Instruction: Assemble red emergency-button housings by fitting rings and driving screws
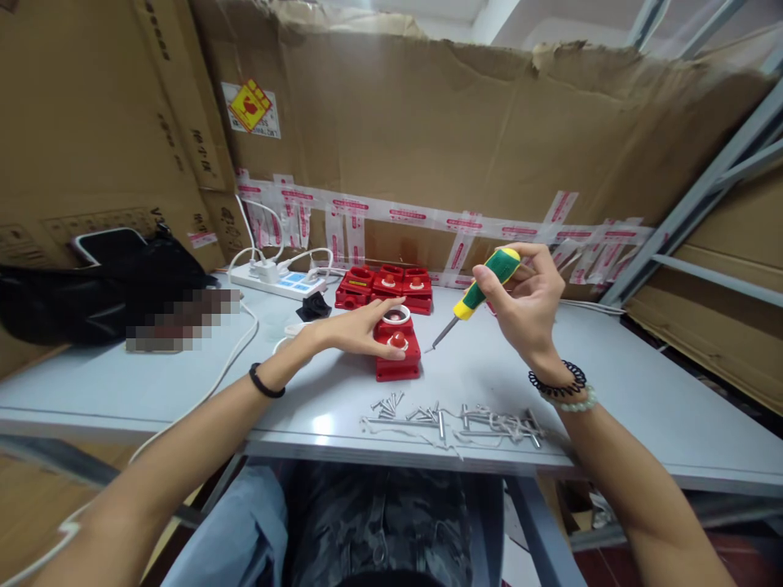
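A red box-shaped housing (397,367) with a red button and a white ring on top stands on the table in front of me. My left hand (358,330) lies against its left side, thumb near the button and fingers reaching along the back by the white ring. In my right hand (529,306) is a green and yellow screwdriver (488,283), its shaft slanting down to the left. The tip is just right of the housing, apart from it, and seems to have a small screw on it. Behind stand several similar red housings (385,285).
Loose screws (387,405), metal rods (407,422) and white string (507,424) lie along the front edge. A white power strip (278,280) with cables, a black crumpled item (314,306) and a black bag (103,285) are at left. Cardboard (397,147) walls the back.
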Demonstrator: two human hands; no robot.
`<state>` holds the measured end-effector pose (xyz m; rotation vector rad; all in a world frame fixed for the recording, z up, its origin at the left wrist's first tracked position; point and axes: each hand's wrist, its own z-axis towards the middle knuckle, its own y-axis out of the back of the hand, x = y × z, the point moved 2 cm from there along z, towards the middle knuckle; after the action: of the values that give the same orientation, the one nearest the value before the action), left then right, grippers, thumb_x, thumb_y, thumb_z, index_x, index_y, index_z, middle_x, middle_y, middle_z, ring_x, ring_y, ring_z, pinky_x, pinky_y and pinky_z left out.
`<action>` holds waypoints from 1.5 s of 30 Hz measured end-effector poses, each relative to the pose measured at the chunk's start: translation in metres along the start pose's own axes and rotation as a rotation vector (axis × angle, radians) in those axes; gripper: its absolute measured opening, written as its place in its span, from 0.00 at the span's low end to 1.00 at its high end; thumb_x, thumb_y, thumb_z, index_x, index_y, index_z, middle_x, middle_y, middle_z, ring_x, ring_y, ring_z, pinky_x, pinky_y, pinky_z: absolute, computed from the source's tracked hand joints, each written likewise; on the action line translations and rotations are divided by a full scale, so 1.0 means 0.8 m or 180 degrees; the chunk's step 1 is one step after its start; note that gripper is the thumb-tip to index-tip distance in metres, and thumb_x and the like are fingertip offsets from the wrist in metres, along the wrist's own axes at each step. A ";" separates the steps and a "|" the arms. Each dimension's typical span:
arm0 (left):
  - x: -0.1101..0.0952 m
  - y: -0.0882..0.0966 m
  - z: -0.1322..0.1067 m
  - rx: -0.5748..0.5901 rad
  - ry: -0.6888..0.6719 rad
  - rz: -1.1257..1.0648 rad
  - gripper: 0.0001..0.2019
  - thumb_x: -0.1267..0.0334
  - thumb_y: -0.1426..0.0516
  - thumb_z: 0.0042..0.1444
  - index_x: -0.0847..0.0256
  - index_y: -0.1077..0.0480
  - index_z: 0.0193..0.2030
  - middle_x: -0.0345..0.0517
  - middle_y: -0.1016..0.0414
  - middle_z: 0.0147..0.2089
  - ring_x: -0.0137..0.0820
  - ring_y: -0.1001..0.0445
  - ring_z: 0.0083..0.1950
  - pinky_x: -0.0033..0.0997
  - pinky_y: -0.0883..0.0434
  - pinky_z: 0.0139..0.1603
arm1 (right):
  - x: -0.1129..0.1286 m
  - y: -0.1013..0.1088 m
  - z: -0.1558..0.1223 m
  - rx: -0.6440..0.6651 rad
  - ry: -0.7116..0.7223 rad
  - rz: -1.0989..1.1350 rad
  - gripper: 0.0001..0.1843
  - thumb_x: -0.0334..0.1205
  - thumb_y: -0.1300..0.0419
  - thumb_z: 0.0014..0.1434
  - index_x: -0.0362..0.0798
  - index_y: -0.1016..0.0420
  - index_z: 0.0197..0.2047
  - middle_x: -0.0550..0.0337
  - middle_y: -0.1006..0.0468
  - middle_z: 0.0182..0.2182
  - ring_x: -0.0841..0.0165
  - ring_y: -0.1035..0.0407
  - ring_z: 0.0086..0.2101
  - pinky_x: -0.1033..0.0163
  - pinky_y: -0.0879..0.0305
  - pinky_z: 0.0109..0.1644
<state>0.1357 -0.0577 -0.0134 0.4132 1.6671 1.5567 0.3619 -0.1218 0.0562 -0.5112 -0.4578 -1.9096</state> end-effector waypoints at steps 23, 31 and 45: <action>-0.022 -0.020 0.003 -0.0591 -0.0063 0.0404 0.44 0.42 0.45 0.49 0.63 0.55 0.67 0.58 0.34 0.58 0.45 0.31 0.55 0.39 0.34 0.51 | -0.008 -0.012 -0.006 0.0280 -0.0070 0.0133 0.20 0.45 0.31 0.47 0.52 0.36 0.39 0.68 0.30 0.28 0.73 0.30 0.26 0.66 0.28 0.27; -0.024 -0.017 0.004 -0.0525 0.0077 0.0153 0.48 0.36 0.44 0.46 0.64 0.54 0.67 0.60 0.35 0.58 0.47 0.32 0.56 0.40 0.33 0.50 | -0.009 -0.011 -0.008 0.0216 -0.0050 0.0187 0.20 0.38 0.30 0.45 0.51 0.35 0.38 0.69 0.30 0.27 0.75 0.32 0.26 0.69 0.29 0.27; -0.020 -0.020 0.005 -0.0594 0.0025 -0.0185 0.47 0.36 0.42 0.43 0.58 0.51 0.66 0.57 0.36 0.59 0.50 0.33 0.56 0.44 0.35 0.52 | -0.004 -0.017 -0.015 0.0468 0.0359 -0.0378 0.19 0.41 0.35 0.53 0.53 0.33 0.47 0.68 0.32 0.28 0.75 0.36 0.25 0.67 0.33 0.29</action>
<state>0.1528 -0.0693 -0.0226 0.2589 1.5101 1.6549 0.3490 -0.1210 0.0432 -0.2839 -0.5604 -1.9885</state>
